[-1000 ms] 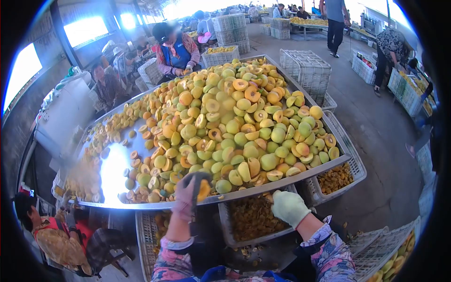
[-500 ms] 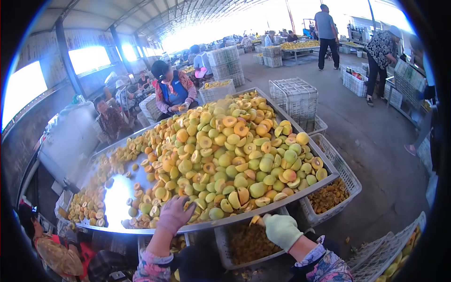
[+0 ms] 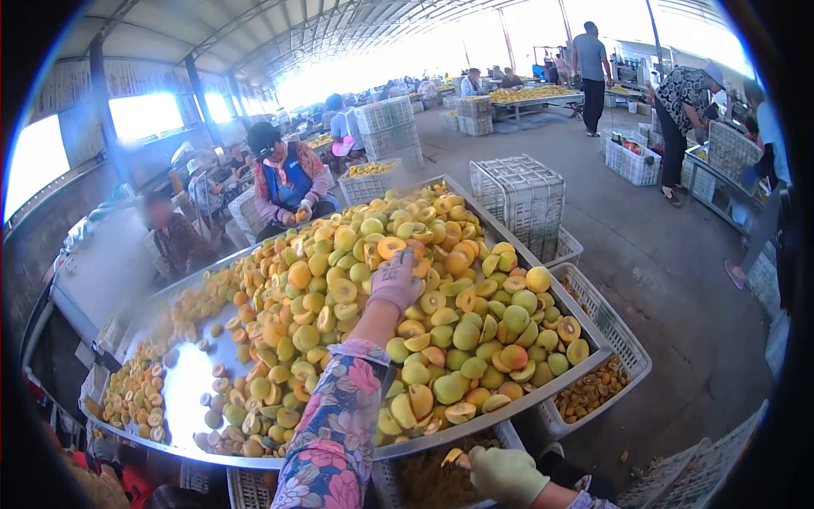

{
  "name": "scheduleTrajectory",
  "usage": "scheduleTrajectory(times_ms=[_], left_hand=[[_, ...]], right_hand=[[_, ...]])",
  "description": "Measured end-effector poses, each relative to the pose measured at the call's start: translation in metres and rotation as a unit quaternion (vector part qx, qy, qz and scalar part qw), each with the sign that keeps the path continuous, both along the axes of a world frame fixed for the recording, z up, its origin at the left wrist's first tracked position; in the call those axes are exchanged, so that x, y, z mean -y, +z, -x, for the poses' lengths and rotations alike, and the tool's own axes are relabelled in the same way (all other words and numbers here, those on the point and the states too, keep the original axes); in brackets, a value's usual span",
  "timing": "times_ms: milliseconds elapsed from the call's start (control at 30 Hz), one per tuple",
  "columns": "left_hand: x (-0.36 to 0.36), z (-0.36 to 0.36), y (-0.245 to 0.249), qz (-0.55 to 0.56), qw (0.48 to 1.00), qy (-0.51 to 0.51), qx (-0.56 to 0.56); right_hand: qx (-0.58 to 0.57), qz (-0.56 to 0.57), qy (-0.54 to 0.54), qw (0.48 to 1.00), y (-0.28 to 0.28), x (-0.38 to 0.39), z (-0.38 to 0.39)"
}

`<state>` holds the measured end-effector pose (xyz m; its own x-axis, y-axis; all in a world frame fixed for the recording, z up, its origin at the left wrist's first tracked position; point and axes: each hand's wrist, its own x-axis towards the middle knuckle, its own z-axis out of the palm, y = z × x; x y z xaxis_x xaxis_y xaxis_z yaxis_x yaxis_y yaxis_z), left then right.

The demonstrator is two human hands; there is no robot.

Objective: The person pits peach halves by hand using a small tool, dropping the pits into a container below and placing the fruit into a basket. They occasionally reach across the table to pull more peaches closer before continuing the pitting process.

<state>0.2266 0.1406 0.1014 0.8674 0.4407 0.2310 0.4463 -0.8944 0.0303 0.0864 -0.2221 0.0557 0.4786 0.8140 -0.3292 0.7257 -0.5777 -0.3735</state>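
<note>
My left hand (image 3: 395, 278), in a pale pink glove, reaches far over a heap of halved, yellow-green and orange peaches or apricots (image 3: 466, 336). Its fingers stretch out onto the fruit near a cut half (image 3: 391, 247); their tips are partly hidden. The heap lies on a raised metal tray table (image 3: 543, 378). Low in front of the tray's near edge is my right hand (image 3: 509, 475), in a pale green glove. It is closed on a small thing with an orange-yellow end (image 3: 456, 458), whose kind I cannot make out. Beneath it stands a crate (image 3: 510, 434) of brownish bits.
A crate of cut scraps (image 3: 591, 392) stands by the tray's right side, with stacked crates (image 3: 519, 204) behind it. Another crate (image 3: 708, 462) is at lower right. Across the tray a person in a blue vest (image 3: 288, 182) handles fruit; other people stand and sit farther back.
My left hand has moved from the tray's near edge forward and right onto the middle of the heap. My right hand has dropped lower in view, still closed. The view has shifted slightly.
</note>
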Motion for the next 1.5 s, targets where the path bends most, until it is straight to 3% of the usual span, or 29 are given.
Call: scheduleTrajectory(times_ms=[67, 100, 267, 433, 500, 533, 600, 733, 767, 800, 833, 867, 933, 967, 1000, 1033, 1067, 1100, 1200, 1267, 1333, 1433, 1500], left_hand=[[-0.004, -0.019, -0.004, -0.006, 1.000, 0.008, -0.020], [-0.005, -0.027, -0.006, -0.012, 0.999, 0.034, -0.031], [-0.005, -0.056, -0.030, -0.029, 0.992, 0.121, 0.003], [-0.003, -0.069, -0.025, -0.003, 0.991, 0.137, 0.005], [-0.003, -0.064, -0.027, -0.016, 0.984, 0.151, 0.092], [-0.005, -0.062, -0.022, -0.010, 0.985, 0.152, 0.084], [-0.011, -0.057, -0.014, 0.148, 0.981, 0.121, -0.032], [-0.008, -0.060, -0.030, 0.033, 0.991, 0.131, -0.004], [-0.007, -0.057, -0.034, 0.036, 0.990, 0.137, -0.013], [-0.001, -0.046, -0.039, -0.012, 0.991, 0.120, 0.061], [0.007, -0.032, -0.037, -0.062, 0.984, 0.100, 0.135], [0.014, -0.014, -0.034, -0.061, 0.985, 0.106, 0.121], [0.036, 0.023, -0.011, -0.033, 0.984, -0.010, 0.177], [0.043, 0.041, -0.010, 0.229, 0.948, -0.049, 0.214], [0.054, 0.065, -0.010, 0.473, 0.843, -0.088, 0.238], [0.071, 0.098, -0.004, 0.597, 0.767, -0.081, 0.220], [0.089, 0.132, 0.002, 0.707, 0.675, -0.075, 0.198], [0.104, 0.158, 0.002, 0.749, 0.628, -0.078, 0.197], [0.130, 0.216, -0.017, 0.867, 0.451, -0.058, 0.206], [0.144, 0.238, -0.019, 0.893, 0.387, -0.025, 0.229], [0.153, 0.249, -0.027, 0.891, 0.386, -0.047, 0.233], [0.159, 0.257, -0.037, 0.895, 0.388, -0.035, 0.217], [0.163, 0.252, -0.041, 0.895, 0.367, -0.099, 0.233]], right_hand=[[-0.049, -0.103, -0.002, 0.994, 0.004, 0.004, 0.002], [-0.022, -0.142, 0.019, 0.989, -0.004, 0.003, 0.003], [-0.022, -0.138, -0.002, 0.990, -0.001, -0.007, 0.001], [-0.024, -0.136, -0.010, 0.990, 0.005, -0.010, 0.002], [-0.013, -0.155, -0.021, 0.988, 0.002, -0.013, 0.004], [0.000, -0.174, -0.030, 0.984, 0.000, -0.013, 0.004], [-0.088, -0.117, -0.001, 0.989, 0.004, -0.018, -0.004], [-0.207, -0.158, -0.029, 0.965, -0.013, -0.021, -0.014], [-0.177, -0.103, -0.056, 0.977, -0.015, -0.022, -0.018], [-0.151, -0.046, -0.080, 0.984, -0.015, -0.023, -0.016], [-0.128, -0.061, -0.109, 0.984, -0.016, -0.025, -0.013], [-0.177, -0.070, -0.104, 0.976, -0.010, -0.024, -0.016], [-0.258, -0.128, -0.098, 0.953, -0.007, -0.019, -0.014], [-0.292, -0.182, -0.092, 0.935, -0.017, -0.017, -0.013], [-0.290, -0.184, -0.090, 0.935, -0.015, -0.014, -0.011], [-0.412, -0.141, -0.139, 0.889, -0.007, -0.014, -0.012], [-0.524, -0.097, -0.185, 0.826, 0.003, -0.014, -0.013], [-0.555, -0.105, -0.197, 0.801, 0.012, -0.013, -0.011], [-0.592, -0.139, -0.171, 0.775, 0.024, -0.004, -0.009], [-0.567, -0.168, -0.178, 0.787, 0.033, -0.006, -0.007], [-0.553, -0.299, -0.245, 0.738, 0.022, -0.006, -0.007], [-0.517, -0.347, -0.239, 0.746, 0.026, -0.007, -0.001], [-0.473, -0.375, -0.246, 0.758, 0.026, -0.010, 0.000]])
